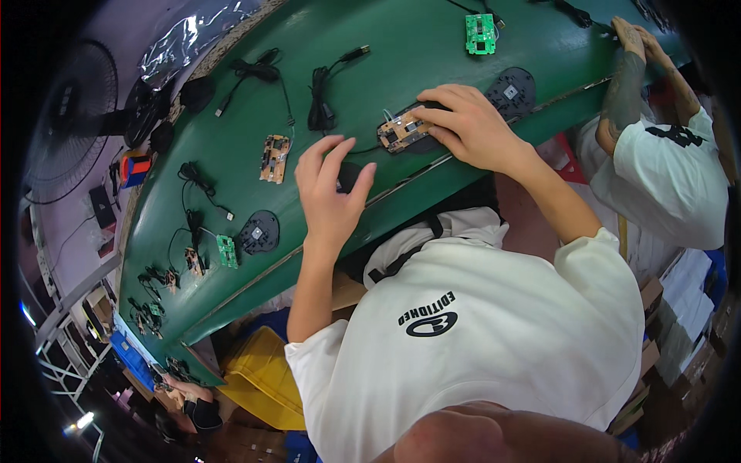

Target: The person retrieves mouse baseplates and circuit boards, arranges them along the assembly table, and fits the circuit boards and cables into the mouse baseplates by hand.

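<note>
My right hand (472,127) rests over a brown circuit board (401,132), its fingertips on the board's right part and its thumb at the near side. The board lies on a black plastic base, partly hidden by the hand. My left hand (330,185) hovers over the table's near side with fingers apart and holds nothing. Close by its thumb is a small dark rounded piece (350,177), partly covered. A coiled black USB cable (321,100) lies beyond that hand. Another brown circuit board (274,159) with a cable lies to its left.
The green table (401,73) carries several boards and cables. Black mouse-shaped bases (512,92) lie right of my right hand and at the left. A green circuit board (480,35) sits at the far side. A fan (73,119) stands left; a co-worker (656,147) works at right.
</note>
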### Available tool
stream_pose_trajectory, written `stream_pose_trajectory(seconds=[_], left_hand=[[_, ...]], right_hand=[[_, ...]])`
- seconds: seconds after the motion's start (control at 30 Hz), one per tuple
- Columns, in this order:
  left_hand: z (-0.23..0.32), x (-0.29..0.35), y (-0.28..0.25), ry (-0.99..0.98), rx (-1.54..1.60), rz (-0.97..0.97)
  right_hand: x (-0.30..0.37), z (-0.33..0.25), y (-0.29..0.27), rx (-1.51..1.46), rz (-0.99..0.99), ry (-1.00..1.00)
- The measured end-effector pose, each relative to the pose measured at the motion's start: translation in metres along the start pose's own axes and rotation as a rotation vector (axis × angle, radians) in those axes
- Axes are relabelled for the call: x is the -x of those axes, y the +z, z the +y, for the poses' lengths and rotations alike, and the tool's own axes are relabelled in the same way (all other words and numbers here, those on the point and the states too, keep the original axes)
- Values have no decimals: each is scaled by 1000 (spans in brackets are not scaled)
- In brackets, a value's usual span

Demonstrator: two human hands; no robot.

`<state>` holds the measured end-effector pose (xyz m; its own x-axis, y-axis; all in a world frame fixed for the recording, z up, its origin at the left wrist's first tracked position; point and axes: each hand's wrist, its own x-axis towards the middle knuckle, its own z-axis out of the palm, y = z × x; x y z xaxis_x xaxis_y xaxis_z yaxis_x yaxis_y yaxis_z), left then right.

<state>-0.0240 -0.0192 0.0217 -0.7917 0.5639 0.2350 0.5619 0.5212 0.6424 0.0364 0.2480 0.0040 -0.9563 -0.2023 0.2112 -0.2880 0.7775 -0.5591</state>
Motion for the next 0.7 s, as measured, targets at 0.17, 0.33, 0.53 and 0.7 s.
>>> stream_pose_trajectory(seconds=[0.17,0.33,0.53,0.7], left_hand=[[-12,51,-25,-164,-51,316],[-29,108,-23,-256,-69,494],[-29,142,-28,-296,5,587],[-34,157,-35,-262,1,616]], right_hand=[[1,-4,-4,124,53,80],[-16,-29,11,64,109,-55],[-14,-36,29,140,110,-13],[-22,-51,30,175,85,-63]])
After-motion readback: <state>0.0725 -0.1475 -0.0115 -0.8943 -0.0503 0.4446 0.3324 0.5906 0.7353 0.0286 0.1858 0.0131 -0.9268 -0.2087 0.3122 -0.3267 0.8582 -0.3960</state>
